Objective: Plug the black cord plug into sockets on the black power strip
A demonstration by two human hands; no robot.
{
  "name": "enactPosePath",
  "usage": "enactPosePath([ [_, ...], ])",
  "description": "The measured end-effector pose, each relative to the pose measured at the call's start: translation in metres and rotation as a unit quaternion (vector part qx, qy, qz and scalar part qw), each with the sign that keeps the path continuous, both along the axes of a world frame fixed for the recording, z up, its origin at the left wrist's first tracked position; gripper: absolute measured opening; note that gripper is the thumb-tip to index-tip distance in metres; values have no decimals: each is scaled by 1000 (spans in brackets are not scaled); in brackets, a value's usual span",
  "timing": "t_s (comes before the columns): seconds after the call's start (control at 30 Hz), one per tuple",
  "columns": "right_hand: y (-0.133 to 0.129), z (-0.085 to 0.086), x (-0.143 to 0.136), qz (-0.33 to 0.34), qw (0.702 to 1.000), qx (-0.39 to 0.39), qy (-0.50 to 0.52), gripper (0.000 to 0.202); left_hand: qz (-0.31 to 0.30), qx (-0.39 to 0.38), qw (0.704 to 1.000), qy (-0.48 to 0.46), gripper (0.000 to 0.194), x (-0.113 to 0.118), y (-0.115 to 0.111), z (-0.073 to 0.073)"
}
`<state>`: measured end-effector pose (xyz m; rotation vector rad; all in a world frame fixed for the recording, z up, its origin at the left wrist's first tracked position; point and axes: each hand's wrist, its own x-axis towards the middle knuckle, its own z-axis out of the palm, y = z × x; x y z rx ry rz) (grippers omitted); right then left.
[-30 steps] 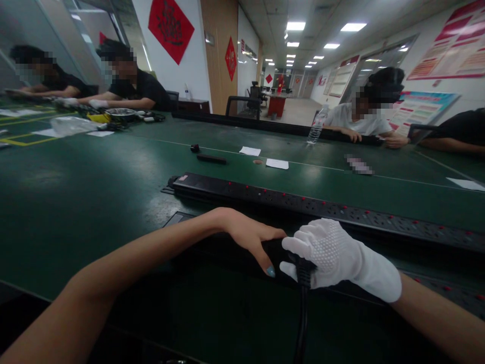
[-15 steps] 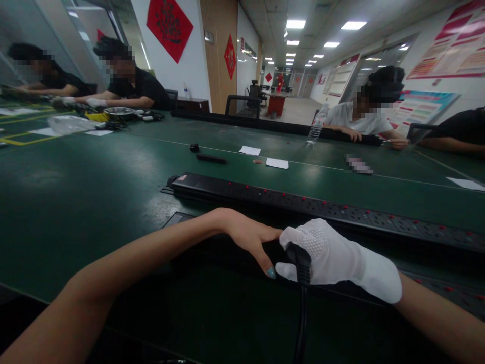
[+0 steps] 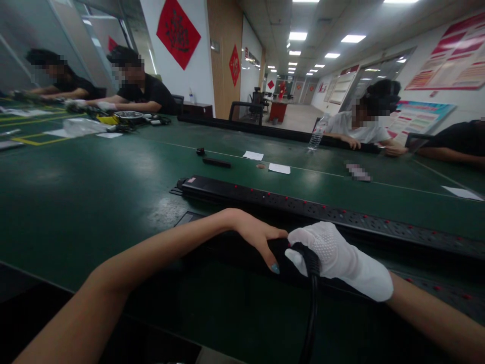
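My bare left hand (image 3: 254, 233) lies over the near black power strip (image 3: 223, 247), with the thumb on its front side and the fingers on its far side, holding it. A white dotted glove covers my right hand (image 3: 328, 248), which is closed around a black power plug (image 3: 311, 259). The plug is at the top of the near strip, just right of my left hand; whether its pins are in a socket is hidden. From it a thick black cord (image 3: 312, 313) hangs down toward me. Behind both hands lies a second long power strip (image 3: 280, 201) with red lights or switches.
On the green table (image 3: 113, 177) beyond are a dark bar (image 3: 216, 162), white papers (image 3: 279, 168), a water bottle (image 3: 316, 135) and a blurred-out flat item (image 3: 358, 172). Several people sit around the table. A plastic bag (image 3: 83, 127) and cables lie at the far left.
The plug has tilted and moved closer to the near strip in my right hand, its cord now bending more. My left hand keeps its place on the strip. The view has shifted slightly.
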<state>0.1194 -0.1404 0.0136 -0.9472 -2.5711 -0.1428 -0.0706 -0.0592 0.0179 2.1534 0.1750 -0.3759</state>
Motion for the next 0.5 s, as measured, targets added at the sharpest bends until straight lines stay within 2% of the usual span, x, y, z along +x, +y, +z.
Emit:
enactPosePath([
  [0.13, 7, -3, 7, -70, 994, 41, 76, 15, -5, 14, 1000, 2, 90, 2, -5, 3],
  [0.23, 10, -3, 11, -70, 995, 10, 71, 16, -4, 37, 999, 0, 89, -3, -6, 7],
  [0.33, 8, 4, 9, -75, 994, -35, 77, 16, -1, 55, 998, 9, 89, -15, 1, 12],
  [0.43, 7, 13, -6, -56, 993, -77, 70, 18, -23, 51, 998, 43, 83, -26, 11, 14],
  [0.5, 8, 17, -21, -33, 993, -109, 22, 22, -17, 50, 998, 34, 79, -29, 16, 13],
])
